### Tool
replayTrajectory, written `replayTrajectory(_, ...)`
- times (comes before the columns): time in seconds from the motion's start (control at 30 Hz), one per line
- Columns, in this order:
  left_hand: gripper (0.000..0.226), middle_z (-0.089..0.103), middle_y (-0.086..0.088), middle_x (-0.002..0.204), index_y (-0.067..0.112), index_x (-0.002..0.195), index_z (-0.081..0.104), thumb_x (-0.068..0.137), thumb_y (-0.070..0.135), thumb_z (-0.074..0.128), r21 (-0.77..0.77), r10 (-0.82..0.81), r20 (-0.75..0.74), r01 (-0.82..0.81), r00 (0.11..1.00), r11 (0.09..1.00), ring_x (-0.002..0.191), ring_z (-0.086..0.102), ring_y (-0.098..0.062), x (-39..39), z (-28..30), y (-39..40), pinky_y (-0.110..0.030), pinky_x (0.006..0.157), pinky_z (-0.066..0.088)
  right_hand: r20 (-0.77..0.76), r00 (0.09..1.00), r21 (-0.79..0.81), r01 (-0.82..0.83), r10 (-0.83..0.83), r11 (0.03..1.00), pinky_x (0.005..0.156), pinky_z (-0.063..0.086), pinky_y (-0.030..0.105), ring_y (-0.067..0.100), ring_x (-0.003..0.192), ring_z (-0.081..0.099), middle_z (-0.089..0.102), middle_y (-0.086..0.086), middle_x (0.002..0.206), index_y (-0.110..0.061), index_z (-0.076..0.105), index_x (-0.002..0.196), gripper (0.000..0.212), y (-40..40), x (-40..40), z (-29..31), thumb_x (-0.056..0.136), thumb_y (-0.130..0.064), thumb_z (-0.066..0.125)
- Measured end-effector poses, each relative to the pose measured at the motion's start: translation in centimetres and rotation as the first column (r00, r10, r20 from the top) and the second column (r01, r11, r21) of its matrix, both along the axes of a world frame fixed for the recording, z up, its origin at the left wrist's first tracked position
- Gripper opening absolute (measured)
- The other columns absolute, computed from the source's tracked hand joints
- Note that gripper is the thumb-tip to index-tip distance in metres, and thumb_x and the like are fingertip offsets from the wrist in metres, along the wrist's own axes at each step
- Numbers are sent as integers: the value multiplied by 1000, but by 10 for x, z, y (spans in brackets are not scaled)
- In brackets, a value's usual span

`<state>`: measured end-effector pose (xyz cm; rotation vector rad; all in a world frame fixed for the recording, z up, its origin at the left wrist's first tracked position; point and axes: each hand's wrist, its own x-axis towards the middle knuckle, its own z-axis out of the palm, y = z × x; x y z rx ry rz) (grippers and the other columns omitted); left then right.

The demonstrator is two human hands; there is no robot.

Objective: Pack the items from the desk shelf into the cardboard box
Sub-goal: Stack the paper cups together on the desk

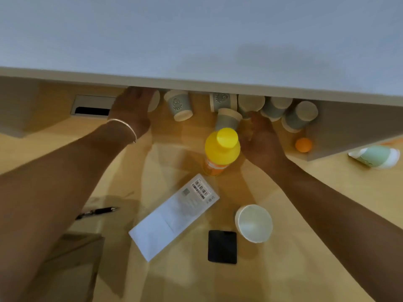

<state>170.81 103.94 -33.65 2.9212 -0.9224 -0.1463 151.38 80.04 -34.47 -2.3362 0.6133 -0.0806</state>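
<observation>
Both hands reach under the white shelf [196,40] that overhangs the wooden table [283,269].

Left hand [130,110] (thin bangle [124,125] on the wrist) is far in at the left, fingertips hidden under the shelf edge, up against a pale cup [155,103] that only partly shows. Can't tell whether that grip is closed on the cup or merely touching it.

Right hand [261,140] is at the cluster of grey-green paper cups [277,110] lying on their sides under the shelf. Fingers point into the cluster near one tipped cup [227,119]; the frame is too blurred to say if that grip holds anything.

One more printed cup [180,105] lies on its side between the hands, apart from both.

Yellow-capped orange bottle [221,149] stands upright on the table just beside the right hand's thumb side. Small orange ball [303,144] sits against the shelf's right support. A mint-and-white cup [375,156] lies on its side at far right.

Nearer the camera: white flat box with barcode label [174,216], upright white cup [254,223], black card-like thing [222,247], pen [97,212] beside the left forearm.

Cardboard box [72,258] is at lower left, mostly behind the left arm; contents not visible.
</observation>
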Motion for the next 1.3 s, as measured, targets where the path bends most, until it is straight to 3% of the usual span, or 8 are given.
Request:
replayTrajectory(0.23,64,58,-25,120,8,129,48,69,-4,68,177,-182,164,152,969,972,110,53,-48,21,-8,2,-53,88,47,-180,983,-252,-68,22,965,74,45,38,36,107,56,45,11,135,-23,36,140,90,7,25,-14,66,-74,24)
replayTrajectory(0.5,87,39,-14,138,16,137,37,63,7,81,398,-57,32,39,998,917,125,38,-39,17,-1,7,-50,87,49,-175,979,12,-107,108,994,99,40,46,38,125,44,36,17,143,-8,36,138,60,14,32,2,87,-26,63)
replayTrajectory(0.63,107,37,-10,135,18,137,34,46,-3,86,500,-25,-3,24,1000,866,126,35,-34,8,9,11,-45,79,52,-114,992,-7,-60,59,998,76,39,32,35,106,52,47,19,123,-5,47,121,51,17,24,5,81,-25,70)
replayTrajectory(0.73,91,45,-8,127,19,134,37,56,6,83,546,-45,65,2,997,838,117,43,-31,2,17,18,-42,74,51,-3,998,-75,-63,63,995,64,30,28,30,82,52,52,19,108,-2,52,106,55,19,7,13,73,-46,58)
replayTrajectory(0.8,74,50,-10,120,15,129,41,67,22,80,447,-2,88,-37,996,894,111,47,-32,-7,23,26,-43,74,51,67,994,-72,-76,81,994,64,33,26,22,79,50,51,18,114,-4,52,114,65,17,-8,17,70,-52,56)
replayTrajectory(0.93,73,58,-14,112,11,122,46,67,49,75,142,143,30,-145,989,979,101,55,-36,-49,51,30,-43,74,51,47,999,-10,-8,8,1000,89,47,31,19,116,49,47,3,135,-25,37,138,77,13,-49,26,74,-35,79)
replayTrajectory(1.07,69,62,-7,103,18,118,50,66,60,68,138,242,-80,-230,967,964,86,57,-30,-116,91,37,-37,70,50,73,997,-22,8,-7,1000,99,39,30,18,128,42,44,-1,141,-24,34,142,81,10,-100,31,75,-30,79)
replayTrajectory(1.3,62,61,16,102,37,112,51,59,63,69,-227,84,-404,-188,911,955,89,59,-14,-260,125,47,-33,73,50,154,987,22,38,-41,999,95,43,27,0,115,41,43,-11,128,-26,36,140,80,20,-171,68,73,-28,81)
